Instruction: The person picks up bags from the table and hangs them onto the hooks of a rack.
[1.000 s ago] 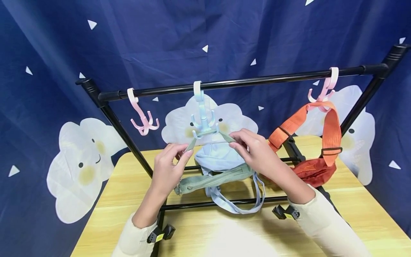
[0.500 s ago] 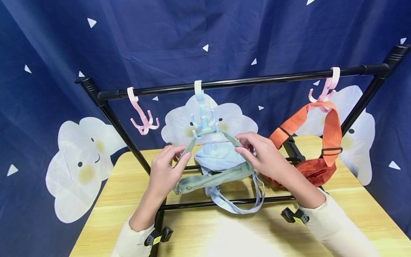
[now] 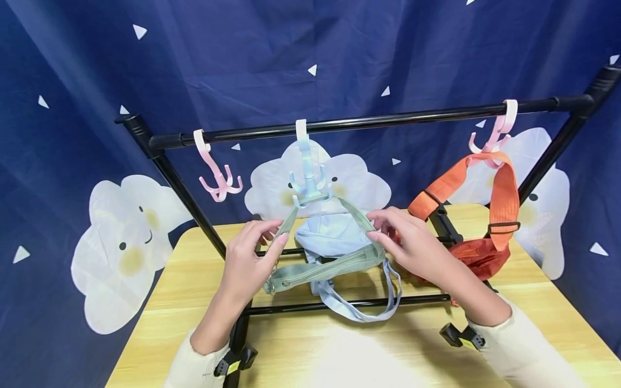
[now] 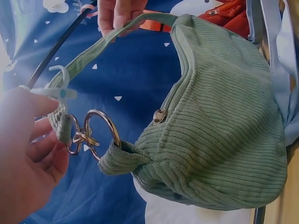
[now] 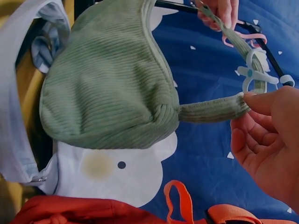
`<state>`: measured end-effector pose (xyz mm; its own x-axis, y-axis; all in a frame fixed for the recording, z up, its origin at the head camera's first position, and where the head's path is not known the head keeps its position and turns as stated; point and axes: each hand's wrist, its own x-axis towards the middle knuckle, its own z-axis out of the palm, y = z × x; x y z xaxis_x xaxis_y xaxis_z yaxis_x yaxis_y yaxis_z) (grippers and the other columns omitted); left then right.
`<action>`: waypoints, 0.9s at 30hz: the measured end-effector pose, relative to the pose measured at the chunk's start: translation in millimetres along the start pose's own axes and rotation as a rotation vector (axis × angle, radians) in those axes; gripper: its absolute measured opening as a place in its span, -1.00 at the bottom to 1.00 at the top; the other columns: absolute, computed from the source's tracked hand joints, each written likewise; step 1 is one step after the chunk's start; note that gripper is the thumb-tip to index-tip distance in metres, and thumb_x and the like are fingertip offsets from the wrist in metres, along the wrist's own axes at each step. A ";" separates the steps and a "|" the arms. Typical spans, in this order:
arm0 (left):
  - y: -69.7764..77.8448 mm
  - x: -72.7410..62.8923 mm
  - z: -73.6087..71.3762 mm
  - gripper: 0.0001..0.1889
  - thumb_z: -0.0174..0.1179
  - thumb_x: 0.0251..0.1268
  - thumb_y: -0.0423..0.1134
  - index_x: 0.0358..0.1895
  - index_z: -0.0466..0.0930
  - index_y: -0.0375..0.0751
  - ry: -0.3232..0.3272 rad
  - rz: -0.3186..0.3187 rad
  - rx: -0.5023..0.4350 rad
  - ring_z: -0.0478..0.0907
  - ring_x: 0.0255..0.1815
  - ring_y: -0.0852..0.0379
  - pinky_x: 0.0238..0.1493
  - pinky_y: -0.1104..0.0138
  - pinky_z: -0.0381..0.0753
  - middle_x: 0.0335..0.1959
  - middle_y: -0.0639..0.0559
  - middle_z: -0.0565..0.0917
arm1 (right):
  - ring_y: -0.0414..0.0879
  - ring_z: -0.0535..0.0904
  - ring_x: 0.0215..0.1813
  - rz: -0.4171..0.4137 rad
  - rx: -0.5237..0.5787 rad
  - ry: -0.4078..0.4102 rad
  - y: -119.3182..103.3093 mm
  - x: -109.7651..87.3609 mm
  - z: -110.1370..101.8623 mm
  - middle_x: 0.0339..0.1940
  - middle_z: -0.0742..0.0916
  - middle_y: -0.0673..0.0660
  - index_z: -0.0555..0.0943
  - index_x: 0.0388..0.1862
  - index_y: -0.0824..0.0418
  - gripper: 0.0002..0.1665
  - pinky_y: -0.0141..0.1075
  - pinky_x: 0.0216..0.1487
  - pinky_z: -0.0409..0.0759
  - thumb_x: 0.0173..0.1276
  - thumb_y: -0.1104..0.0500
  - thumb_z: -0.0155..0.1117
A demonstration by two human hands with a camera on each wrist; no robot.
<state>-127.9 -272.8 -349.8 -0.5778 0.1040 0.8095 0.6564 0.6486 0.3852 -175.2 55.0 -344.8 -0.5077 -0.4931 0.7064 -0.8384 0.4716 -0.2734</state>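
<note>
A green corduroy shoulder bag (image 4: 224,102) hangs by its strap (image 3: 356,216), which loops over a lower prong of the pale blue multi-prong hook (image 3: 306,167). On the strap's left side, my left hand (image 3: 249,258) pinches it close to the gold rings (image 4: 84,137) that join it to the bag. My right hand (image 3: 409,242) pinches the other side of the strap between thumb and fingers, part way down toward the bag. The bag's zipper side faces up in the head view.
The hook sits on a black rail (image 3: 378,123), between two pink hooks, one bare (image 3: 218,172) at left. An orange strap (image 3: 504,188) with a red bag (image 3: 477,257) hangs at right. A light blue bag (image 3: 325,234) lies behind the green one, over the wooden table (image 3: 194,323).
My right hand has moved right and down along the strap, away from the hook. My left hand has barely shifted and still pinches the left side.
</note>
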 end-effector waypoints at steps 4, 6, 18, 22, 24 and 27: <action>2.7 -3.0 -3.3 -0.74 0.42 0.27 -0.34 0.00 0.74 -0.29 0.044 0.000 0.063 0.56 -0.24 0.08 -0.17 0.47 0.52 -0.24 -0.09 0.75 | -0.35 0.44 -0.35 -0.003 0.025 -0.003 1.8 -7.9 -1.5 -0.35 0.62 -0.07 0.64 0.13 0.22 -0.52 -0.55 -0.33 0.43 0.22 0.41 0.50; 4.0 -5.0 -5.5 -0.75 0.42 0.27 -0.32 -0.01 0.74 -0.29 0.060 -0.009 0.086 0.55 -0.23 0.06 -0.15 0.46 0.50 -0.20 -0.10 0.76 | -0.35 0.43 -0.37 -0.017 0.033 -0.006 2.7 -12.9 -0.8 -0.35 0.61 -0.07 0.64 0.11 0.24 -0.57 -0.56 -0.33 0.41 0.25 0.38 0.49; 9.6 -18.2 -11.9 -0.75 0.37 0.30 -0.31 0.00 0.74 -0.31 0.114 0.060 0.069 0.58 -0.23 0.02 -0.09 0.47 0.53 -0.18 -0.13 0.74 | -0.40 0.45 -0.32 0.011 -0.019 -0.029 6.4 -40.5 -4.8 -0.33 0.60 -0.13 0.63 0.05 0.20 -0.56 -0.59 -0.28 0.42 0.20 0.36 0.53; 12.7 -20.6 -8.9 -0.78 0.27 0.44 -0.23 -0.08 0.75 -0.34 0.175 0.183 0.046 0.61 -0.27 -0.01 -0.16 0.42 0.58 -0.22 -0.16 0.76 | -0.40 0.47 -0.31 0.020 0.003 -0.037 6.8 -46.5 -4.9 -0.30 0.61 -0.14 0.63 -0.02 0.16 -0.60 -0.61 -0.29 0.44 0.20 0.39 0.52; 14.5 -21.5 -6.7 -0.76 0.24 0.48 -0.22 -0.13 0.76 -0.37 0.191 0.242 0.028 0.62 -0.29 -0.02 -0.21 0.36 0.59 -0.25 -0.18 0.75 | -0.40 0.48 -0.31 0.030 0.013 -0.043 7.2 -49.3 -4.6 -0.30 0.62 -0.15 0.62 -0.04 0.13 -0.59 -0.62 -0.30 0.45 0.18 0.40 0.53; 17.1 -23.2 -3.0 -0.77 0.22 0.49 -0.25 -0.17 0.75 -0.40 0.181 0.310 -0.006 0.62 -0.30 -0.05 -0.23 0.30 0.61 -0.28 -0.19 0.74 | -0.42 0.49 -0.31 0.044 0.015 -0.052 8.7 -53.4 -3.4 -0.30 0.63 -0.16 0.62 -0.07 0.11 -0.57 -0.63 -0.31 0.45 0.15 0.41 0.54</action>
<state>-101.8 -266.4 -360.6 -0.2554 0.1596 0.9536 0.7905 0.6023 0.1109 -154.7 87.9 -382.7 -0.5536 -0.5096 0.6587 -0.8176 0.4830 -0.3134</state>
